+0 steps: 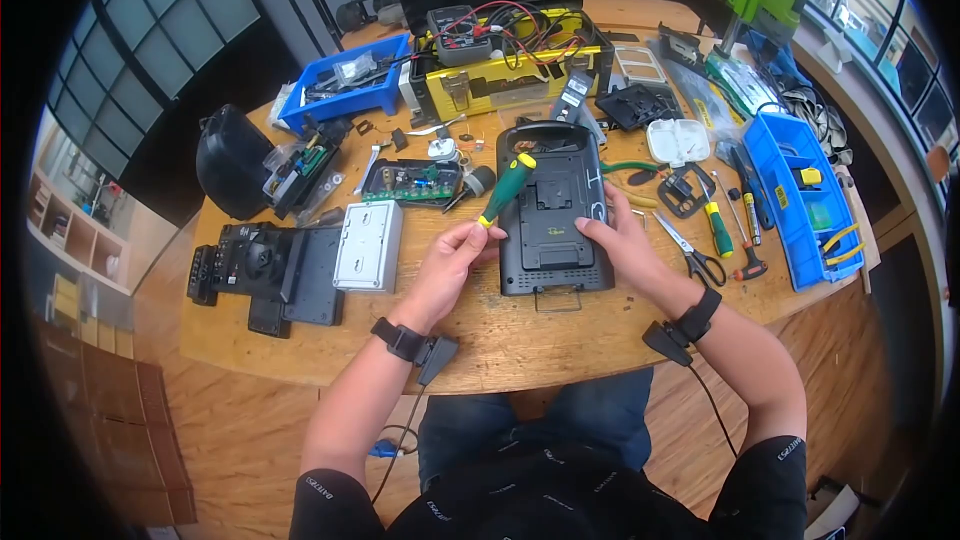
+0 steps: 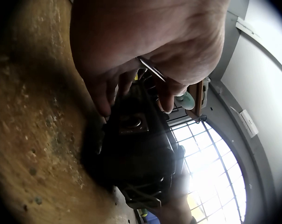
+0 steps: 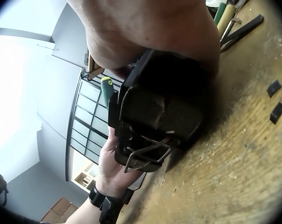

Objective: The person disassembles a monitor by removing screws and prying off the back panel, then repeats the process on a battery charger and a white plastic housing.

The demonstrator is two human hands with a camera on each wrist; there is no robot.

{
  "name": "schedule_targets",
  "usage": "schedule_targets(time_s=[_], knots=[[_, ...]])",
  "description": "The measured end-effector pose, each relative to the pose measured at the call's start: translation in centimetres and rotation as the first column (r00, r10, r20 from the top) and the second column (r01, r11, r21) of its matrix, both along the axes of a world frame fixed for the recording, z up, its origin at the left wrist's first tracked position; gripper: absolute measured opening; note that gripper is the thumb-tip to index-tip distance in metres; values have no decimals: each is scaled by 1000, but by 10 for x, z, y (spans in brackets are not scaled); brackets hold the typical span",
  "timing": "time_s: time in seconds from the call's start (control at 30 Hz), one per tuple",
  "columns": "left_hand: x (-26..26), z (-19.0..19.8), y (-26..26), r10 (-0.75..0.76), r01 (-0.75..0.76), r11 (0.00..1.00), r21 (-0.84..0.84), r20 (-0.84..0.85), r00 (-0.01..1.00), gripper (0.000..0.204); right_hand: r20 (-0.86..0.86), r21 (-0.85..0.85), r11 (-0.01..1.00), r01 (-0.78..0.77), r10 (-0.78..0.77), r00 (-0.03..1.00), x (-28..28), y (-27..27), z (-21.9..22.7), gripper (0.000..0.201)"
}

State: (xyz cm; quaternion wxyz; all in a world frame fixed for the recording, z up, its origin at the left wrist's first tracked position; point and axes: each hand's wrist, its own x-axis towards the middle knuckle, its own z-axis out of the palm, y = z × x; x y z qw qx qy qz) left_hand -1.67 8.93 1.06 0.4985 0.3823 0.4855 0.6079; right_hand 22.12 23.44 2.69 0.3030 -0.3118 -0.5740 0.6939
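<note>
A black boxy device (image 1: 555, 230) with a top handle and a wire bail at its near end lies back up on the wooden table. My left hand (image 1: 447, 262) holds a green and yellow screwdriver (image 1: 508, 190), its handle slanting up over the device's left side. In the left wrist view the metal shaft (image 2: 152, 70) crosses under the palm, and that hand's fingers reach the device's side. My right hand (image 1: 627, 240) grips the device's right edge, thumb on its back face. The right wrist view shows the wire bail (image 3: 148, 154) hanging from the near end.
Left of the device are a white box (image 1: 368, 245), a black stand-like unit (image 1: 265, 265) and a circuit board (image 1: 412, 180). Scissors (image 1: 692, 250), another screwdriver (image 1: 717, 228) and a blue bin (image 1: 800, 200) lie to the right. A toolbox (image 1: 510, 90) with cables stands behind.
</note>
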Motion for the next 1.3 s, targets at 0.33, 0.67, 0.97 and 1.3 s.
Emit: schedule_targets(time_s=[0.33,0.67,0.97,1.3], knots=[[-12,-9,0,-4,4,999,-33,14,1000,39,154,36,996,-80,73,985,9,3,22,93],[-11,-7,11,-28,21,996,-84,-81,996,40,146,85,989,-123,110,983,11,3,24,87],[-13,9,1,16,20,995,101,-344,939,33,281,568,823,27,-224,933,13,-6,51,81],[-17,41,34,171,77,953,293,-730,662,22,105,606,792,-75,14,994,-15,4,99,39]])
